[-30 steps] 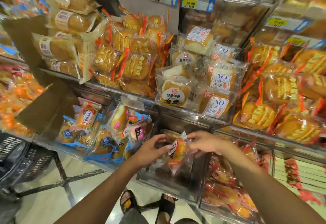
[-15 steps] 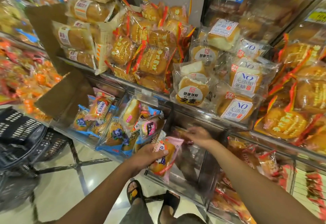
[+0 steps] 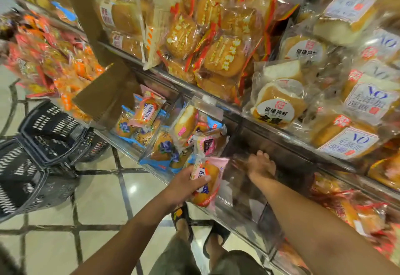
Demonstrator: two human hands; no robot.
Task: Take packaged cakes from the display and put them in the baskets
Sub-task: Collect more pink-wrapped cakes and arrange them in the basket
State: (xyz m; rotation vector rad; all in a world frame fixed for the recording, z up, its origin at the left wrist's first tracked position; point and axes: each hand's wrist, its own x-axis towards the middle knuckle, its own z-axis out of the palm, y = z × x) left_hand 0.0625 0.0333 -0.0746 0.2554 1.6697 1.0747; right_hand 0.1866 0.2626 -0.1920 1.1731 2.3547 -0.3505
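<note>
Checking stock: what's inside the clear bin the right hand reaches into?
Only the right hand shows inside the clear bin, over a dark floor. Anything under its fingers is hidden.

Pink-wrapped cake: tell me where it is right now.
Head view, lower centre: the pink-wrapped cake is gripped in the left hand, in front of the lower clear bin, with the black baskets on the floor to its left.
</note>
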